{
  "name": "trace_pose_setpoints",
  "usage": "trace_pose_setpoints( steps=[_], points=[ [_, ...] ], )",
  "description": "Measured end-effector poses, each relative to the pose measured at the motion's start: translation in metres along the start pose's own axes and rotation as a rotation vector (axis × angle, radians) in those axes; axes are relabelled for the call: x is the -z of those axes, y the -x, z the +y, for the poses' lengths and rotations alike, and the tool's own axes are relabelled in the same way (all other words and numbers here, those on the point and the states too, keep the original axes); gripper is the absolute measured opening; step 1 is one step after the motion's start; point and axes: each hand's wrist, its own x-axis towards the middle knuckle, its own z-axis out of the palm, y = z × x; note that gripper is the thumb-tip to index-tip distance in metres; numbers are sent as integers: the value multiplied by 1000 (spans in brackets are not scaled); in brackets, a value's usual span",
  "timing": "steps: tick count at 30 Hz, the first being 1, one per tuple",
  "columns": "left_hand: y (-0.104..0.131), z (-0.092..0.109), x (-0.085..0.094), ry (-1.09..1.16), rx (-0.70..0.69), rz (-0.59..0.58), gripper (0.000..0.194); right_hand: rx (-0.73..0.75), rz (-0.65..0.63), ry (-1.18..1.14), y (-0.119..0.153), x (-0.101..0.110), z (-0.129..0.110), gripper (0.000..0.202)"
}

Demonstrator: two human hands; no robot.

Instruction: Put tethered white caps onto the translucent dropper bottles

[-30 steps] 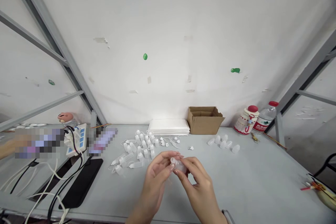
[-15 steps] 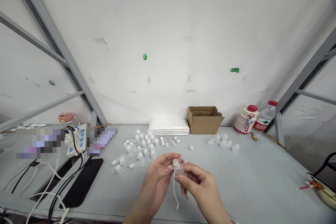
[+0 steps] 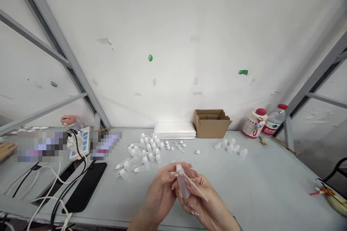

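Note:
Between my hands is a small translucent squeeze bottle (image 3: pixel 183 186), upright and slightly tilted, with a white strap (image 3: pixel 199 190) hanging off its neck down to the right. My left hand (image 3: pixel 164 186) grips the neck end with thumb and fingers. My right hand (image 3: pixel 202 198) is closed round the body from the right and below. Beyond my left hand, several similar capped bottles (image 3: pixel 149 148) stand and lie in a cluster. Small white caps (image 3: pixel 179 145) are scattered behind, with one cap (image 3: pixel 197 152) apart. Several uncapped bottles (image 3: pixel 230 148) lie at the right.
A stack of white sheets (image 3: pixel 175 130) and an open cardboard box (image 3: pixel 213 126) stand against the wall. Right of them are a cream flask (image 3: pixel 252 125) and a water bottle (image 3: pixel 275 121). A power strip (image 3: pixel 81 144), cables and a black slab (image 3: pixel 85 187) lie left. Another person's hand (image 3: pixel 7 150) shows at the left edge.
The bottle has turned, so its strap now points down-right instead of straight down and more of its body shows. My right hand has shifted lower round it. Another person's hand has appeared at far left.

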Motion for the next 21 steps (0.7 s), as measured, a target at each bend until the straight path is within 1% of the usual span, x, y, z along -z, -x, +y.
trace_pose_setpoints(
  steps=[2,6,13,21],
  points=[
    [1,1,0,-31,-32,-17,28,10,1,6,0,-1,-1,30],
    [2,2,-2,-84,-83,17,27,13,25,28,1,-3,-2,29],
    [1,2,-7,-21,-41,77,28,10,56,72,2,-1,-1,35],
    [0,0,-5,-11,-32,42,27,20,37,50,4,-3,-2,33]
  ],
)
